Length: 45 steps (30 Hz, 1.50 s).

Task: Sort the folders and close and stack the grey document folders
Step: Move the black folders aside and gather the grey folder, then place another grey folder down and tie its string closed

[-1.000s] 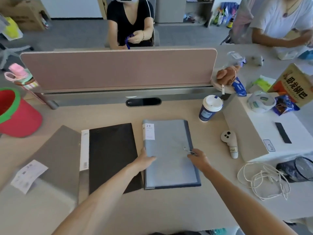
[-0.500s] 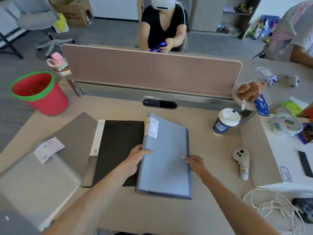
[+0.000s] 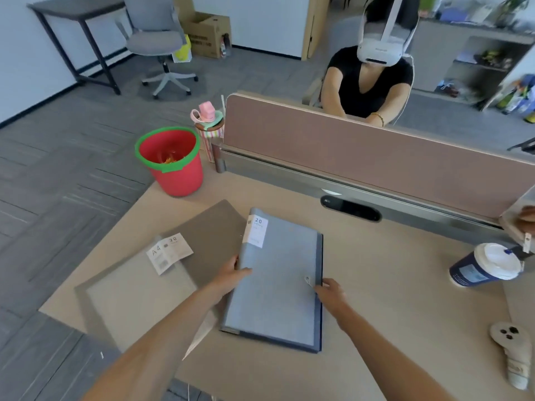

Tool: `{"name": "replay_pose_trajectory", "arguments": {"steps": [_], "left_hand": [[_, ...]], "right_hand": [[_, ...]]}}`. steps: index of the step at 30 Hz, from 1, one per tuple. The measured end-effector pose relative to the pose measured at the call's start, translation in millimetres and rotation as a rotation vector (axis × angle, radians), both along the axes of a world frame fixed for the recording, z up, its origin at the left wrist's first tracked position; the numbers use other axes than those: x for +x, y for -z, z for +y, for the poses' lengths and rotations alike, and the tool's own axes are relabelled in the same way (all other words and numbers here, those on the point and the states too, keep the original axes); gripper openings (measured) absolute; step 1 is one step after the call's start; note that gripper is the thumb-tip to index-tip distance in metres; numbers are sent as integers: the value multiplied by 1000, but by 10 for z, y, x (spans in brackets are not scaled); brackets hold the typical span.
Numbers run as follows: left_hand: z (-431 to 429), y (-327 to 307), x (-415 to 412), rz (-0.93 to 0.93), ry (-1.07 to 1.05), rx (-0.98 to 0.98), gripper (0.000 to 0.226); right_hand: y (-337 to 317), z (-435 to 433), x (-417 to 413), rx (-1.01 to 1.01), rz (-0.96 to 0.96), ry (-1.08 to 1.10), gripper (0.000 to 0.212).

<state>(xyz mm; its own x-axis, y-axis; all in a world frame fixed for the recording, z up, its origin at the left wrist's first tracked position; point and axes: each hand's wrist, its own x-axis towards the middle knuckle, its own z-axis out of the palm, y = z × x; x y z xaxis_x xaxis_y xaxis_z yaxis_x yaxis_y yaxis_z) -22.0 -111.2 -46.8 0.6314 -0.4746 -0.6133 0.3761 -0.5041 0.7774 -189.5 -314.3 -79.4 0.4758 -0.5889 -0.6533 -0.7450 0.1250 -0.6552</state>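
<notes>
A closed blue folder point(image 3: 278, 285) with a white "20" label lies tilted in the middle of the desk. My left hand point(image 3: 231, 273) grips its left edge. My right hand point(image 3: 330, 293) holds its right edge beside the small clasp. To the left lies an open grey document folder point(image 3: 139, 302), its far flap spread toward the bucket, with a loose white label point(image 3: 169, 251) on it. The black folder is hidden under the blue one; only a white strip point(image 3: 199, 337) shows below my left forearm.
A red bucket point(image 3: 173, 163) with a green rim stands at the desk's far left corner. A paper coffee cup point(image 3: 486, 264) and a white controller point(image 3: 512, 351) sit on the right. A pink divider point(image 3: 376, 157) runs along the back, a person seated behind it.
Both hands have carried the blue folder leftward, over the black folder, which is now covered. The camera has swung left, bringing the floor and chair into view.
</notes>
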Motion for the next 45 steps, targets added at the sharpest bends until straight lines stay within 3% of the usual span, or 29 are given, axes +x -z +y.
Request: {"name": "replay_pose_trajectory", "arguments": {"steps": [3, 6, 11, 13, 20, 26, 30, 35, 40, 45], "left_hand": [[63, 118, 158, -41, 106, 96, 26], [36, 131, 185, -11, 142, 90, 26], [-108, 134, 140, -22, 255, 103, 49], [-210, 133, 82, -18, 311, 99, 49], [-740, 101, -479, 2, 452, 89, 44], [-1329, 53, -1194, -10, 500, 81, 35], [-1564, 93, -1514, -16, 485, 68, 35], [-1394, 145, -1601, -233, 443, 132, 32], [-800, 108, -1313, -311, 286, 191, 28], [54, 113, -950, -382, 240, 361, 46]], "right_hand": [[84, 122, 52, -76, 51, -8, 30], [120, 179, 71, -84, 30, 85, 38], [119, 201, -51, -118, 25, 123, 41], [109, 132, -172, -136, 39, 130, 42], [33, -340, -886, -155, 99, 159, 43], [-159, -714, -1415, -387, 103, 127, 42], [-251, -918, -1550, -497, 10, -7, 36], [-363, -900, -1319, -556, -99, -240, 30], [-364, -541, -753, -500, -231, -421, 29], [-219, -99, -136, -370, -227, -577, 28]]}}
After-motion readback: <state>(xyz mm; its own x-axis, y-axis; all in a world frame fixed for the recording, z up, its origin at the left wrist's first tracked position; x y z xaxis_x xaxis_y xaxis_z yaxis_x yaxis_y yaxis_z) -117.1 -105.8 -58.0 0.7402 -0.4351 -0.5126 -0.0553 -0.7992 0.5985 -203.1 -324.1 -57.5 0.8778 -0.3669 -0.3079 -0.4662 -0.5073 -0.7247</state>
